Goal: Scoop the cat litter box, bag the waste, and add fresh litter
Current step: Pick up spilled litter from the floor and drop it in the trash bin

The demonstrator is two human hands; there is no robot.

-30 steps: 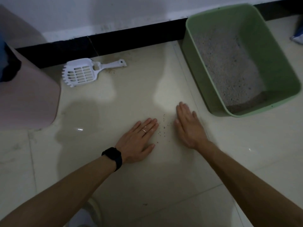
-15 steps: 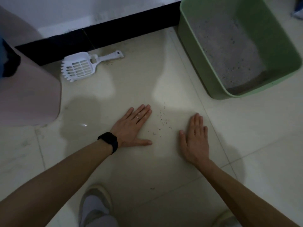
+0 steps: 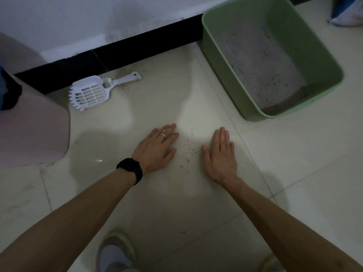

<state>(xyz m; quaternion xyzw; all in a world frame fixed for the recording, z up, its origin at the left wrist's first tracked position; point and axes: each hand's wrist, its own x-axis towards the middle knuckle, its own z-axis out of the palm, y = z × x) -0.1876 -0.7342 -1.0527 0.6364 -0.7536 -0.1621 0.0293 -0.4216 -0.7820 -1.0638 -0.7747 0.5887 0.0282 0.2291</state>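
Fingers [image 3: 167, 132] of the left hand [image 3: 156, 149] lie straight and close together, flat on the tiled floor [image 3: 294, 165], holding nothing; a ring [image 3: 163, 135] sits on one finger. The fingers of the right hand [image 3: 221, 157] are likewise extended and pressed together, palm down on the floor, thumb spread towards the left hand, and they hold nothing. Between the two hands, apart from both, lies a small scatter of dark litter grains [image 3: 189, 149]. A black wristband [image 3: 131, 169] circles the left wrist; both forearms are bare.

Farther out, a white slotted scoop [image 3: 91, 94] lies flat on the floor to the upper left, its handle pointing towards the black baseboard [image 3: 137, 51]. The green litter box [image 3: 222, 61] stands on the floor to the upper right, near the right hand and not touching it, with pale grey litter [image 3: 261, 63] covering most of its bottom. A pink bin [image 3: 33, 134] stands at the left edge. A blue-and-white bag [image 3: 345, 15] shows partly at the top right corner. A shoe [image 3: 115, 254] appears at the lower edge.
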